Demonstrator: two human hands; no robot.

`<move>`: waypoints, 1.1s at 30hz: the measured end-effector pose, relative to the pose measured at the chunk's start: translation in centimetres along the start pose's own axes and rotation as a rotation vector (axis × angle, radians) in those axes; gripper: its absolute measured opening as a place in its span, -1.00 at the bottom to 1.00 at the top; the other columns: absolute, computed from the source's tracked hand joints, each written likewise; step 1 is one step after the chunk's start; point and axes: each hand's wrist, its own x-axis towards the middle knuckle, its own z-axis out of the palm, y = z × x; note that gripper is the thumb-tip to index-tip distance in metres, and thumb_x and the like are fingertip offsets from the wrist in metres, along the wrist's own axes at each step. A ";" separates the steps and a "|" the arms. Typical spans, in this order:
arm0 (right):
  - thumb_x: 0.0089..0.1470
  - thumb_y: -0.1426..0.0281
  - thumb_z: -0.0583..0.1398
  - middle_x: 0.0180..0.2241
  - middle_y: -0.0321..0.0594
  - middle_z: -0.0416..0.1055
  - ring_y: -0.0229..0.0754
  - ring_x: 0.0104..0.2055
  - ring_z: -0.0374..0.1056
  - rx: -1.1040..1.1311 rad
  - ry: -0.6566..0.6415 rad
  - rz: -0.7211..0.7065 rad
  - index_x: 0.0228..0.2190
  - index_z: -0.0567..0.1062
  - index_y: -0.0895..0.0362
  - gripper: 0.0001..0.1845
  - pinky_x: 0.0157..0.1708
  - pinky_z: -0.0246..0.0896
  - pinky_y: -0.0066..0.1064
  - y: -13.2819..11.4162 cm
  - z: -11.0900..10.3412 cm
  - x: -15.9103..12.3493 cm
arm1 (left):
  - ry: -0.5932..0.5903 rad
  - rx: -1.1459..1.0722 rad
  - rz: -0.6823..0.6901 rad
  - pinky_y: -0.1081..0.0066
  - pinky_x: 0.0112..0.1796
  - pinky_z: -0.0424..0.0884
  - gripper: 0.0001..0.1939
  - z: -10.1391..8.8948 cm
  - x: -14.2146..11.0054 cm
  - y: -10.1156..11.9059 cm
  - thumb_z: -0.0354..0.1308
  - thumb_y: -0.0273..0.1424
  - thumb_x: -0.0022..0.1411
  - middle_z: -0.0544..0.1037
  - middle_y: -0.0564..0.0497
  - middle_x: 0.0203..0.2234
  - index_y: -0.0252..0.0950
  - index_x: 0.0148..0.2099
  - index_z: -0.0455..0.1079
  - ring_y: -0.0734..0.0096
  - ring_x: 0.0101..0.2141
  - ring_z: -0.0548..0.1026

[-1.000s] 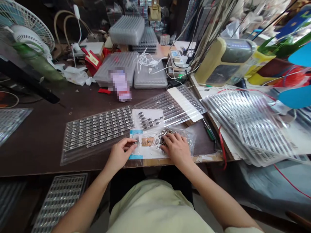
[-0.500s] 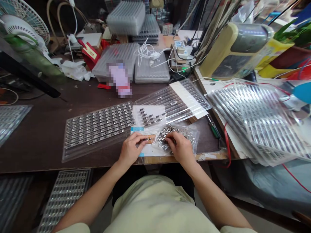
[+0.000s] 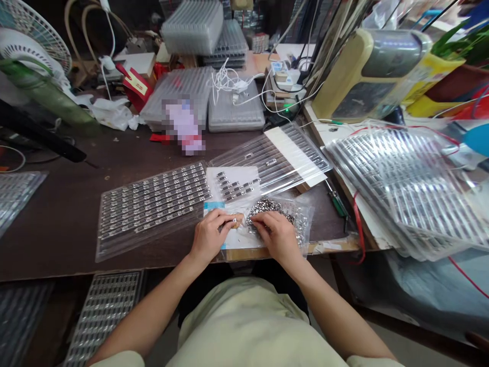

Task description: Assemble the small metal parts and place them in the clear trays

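My left hand (image 3: 210, 236) pinches a small metal connector (image 3: 234, 220) between finger and thumb, just beside a tan cork-like pad (image 3: 238, 220). My right hand (image 3: 277, 236) rests with its fingertips in a heap of loose metal connectors (image 3: 265, 211) on a clear plastic bag (image 3: 301, 216). Whether those fingers grip a piece is hidden. To the left lies a clear blister tray (image 3: 153, 204) with its rows filled with connectors. Behind my hands, a second clear tray (image 3: 284, 158) holds few parts, and a white paper sheet (image 3: 233, 178) carries several connectors.
A green-handled screwdriver (image 3: 336, 204) lies beside the bag. A tall pile of filled trays (image 3: 405, 188) sits to the right, with more trays on the floor (image 3: 103, 316). Stacked trays, white cables, a power strip (image 3: 284, 84) and a fan (image 3: 30, 41) stand behind.
My left hand has moved right, onto the connector by the pad. My right hand has stayed at the heap with its fingers closer together. The view has tilted slightly downward.
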 end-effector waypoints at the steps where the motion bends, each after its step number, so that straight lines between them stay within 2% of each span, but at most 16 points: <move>1: 0.18 0.35 0.14 -0.35 -0.24 0.51 -0.18 -0.28 0.37 -0.025 -0.002 0.017 -0.34 0.52 0.05 -0.86 -0.24 0.20 -0.34 -0.1 0.4 0.2 | 0.006 -0.026 -0.010 0.34 -0.20 0.44 -0.85 -0.1 0.1 0.0 0.14 -0.32 0.22 0.54 -0.01 -0.31 -0.15 -0.22 0.53 0.34 -0.29 0.51; 4: 0.11 0.25 0.22 -0.41 -0.29 0.52 -0.18 -0.31 0.34 -0.107 -0.007 0.048 -0.40 0.53 0.04 -0.86 -0.25 0.10 -0.33 -0.7 1.8 0.9 | 0.085 -0.137 -0.067 0.39 -0.27 0.45 -0.84 -0.4 0.3 -0.2 0.13 -0.32 0.22 0.54 -0.03 -0.30 -0.22 -0.23 0.51 0.35 -0.29 0.50; 7: 0.11 0.19 0.21 -0.36 -0.28 0.51 -0.18 -0.28 0.29 -0.179 -0.026 0.018 -0.40 0.56 -0.01 -0.82 -0.24 0.01 -0.30 -1.3 3.1 1.5 | 0.173 -0.222 -0.115 0.45 -0.33 0.45 -0.81 -0.8 0.5 -0.3 0.12 -0.30 0.22 0.51 -0.06 -0.29 -0.28 -0.23 0.49 0.37 -0.28 0.50; 12: 0.16 0.19 0.15 -0.27 -0.28 0.48 -0.16 -0.22 0.21 -0.232 -0.034 -0.022 -0.29 0.58 -0.14 -0.81 -0.23 -0.04 -0.28 -1.6 4.0 1.6 | 0.169 -0.270 -0.150 0.48 -0.36 0.47 -0.80 -0.8 0.6 -0.2 0.12 -0.29 0.21 0.50 -0.06 -0.27 -0.30 -0.23 0.47 0.38 -0.28 0.50; 16: 0.16 0.20 0.16 -0.21 -0.26 0.46 -0.14 -0.19 0.19 -0.298 -0.009 -0.021 -0.18 0.54 -0.09 -0.77 -0.21 -0.04 -0.28 -1.1 3.1 1.1 | 0.148 -0.264 -0.154 0.48 -0.36 0.47 -0.79 -0.8 0.7 -0.3 0.12 -0.29 0.21 0.50 -0.06 -0.27 -0.29 -0.22 0.48 0.39 -0.30 0.50; 19: 0.13 0.20 0.19 -0.20 -0.21 0.46 -0.10 -0.16 0.18 -0.409 0.036 0.007 -0.16 0.53 -0.02 -0.75 -0.19 -0.05 -0.26 -0.4 1.8 0.5 | 0.093 -0.203 -0.103 0.48 -0.37 0.44 -0.81 -0.8 1.2 0.0 0.13 -0.30 0.21 0.51 -0.04 -0.27 -0.27 -0.21 0.50 0.41 -0.32 0.49; 24: 0.16 0.24 0.17 -0.29 -0.24 0.45 -0.15 -0.21 0.18 -0.458 0.060 -0.005 -0.30 0.54 0.03 -0.82 -0.22 -0.07 -0.30 0.6 1.1 0.0 | -0.040 -0.030 0.110 0.40 -0.22 0.41 -0.85 0.0 1.7 0.9 0.17 -0.35 0.20 0.53 0.01 -0.29 -0.17 -0.18 0.52 0.38 -0.26 0.48; 26: 0.18 0.27 0.15 -0.30 -0.24 0.44 -0.17 -0.22 0.19 -0.440 0.084 -0.004 -0.35 0.53 0.05 -0.82 -0.23 -0.07 -0.31 0.8 1.4 0.0 | -0.050 -0.003 0.153 0.38 -0.19 0.39 -0.85 0.5 1.6 0.9 0.18 -0.37 0.20 0.53 0.01 -0.30 -0.15 -0.17 0.52 0.37 -0.24 0.47; 33: 0.21 0.31 0.12 -0.31 -0.26 0.45 -0.19 -0.22 0.21 -0.345 0.163 -0.028 -0.29 0.52 0.04 -0.82 -0.22 -0.03 -0.34 1.1 1.9 -0.2 | -0.043 0.019 0.180 0.35 -0.19 0.39 -0.86 1.0 1.4 0.3 0.20 -0.39 0.18 0.53 -0.01 -0.32 -0.20 -0.19 0.52 0.34 -0.25 0.46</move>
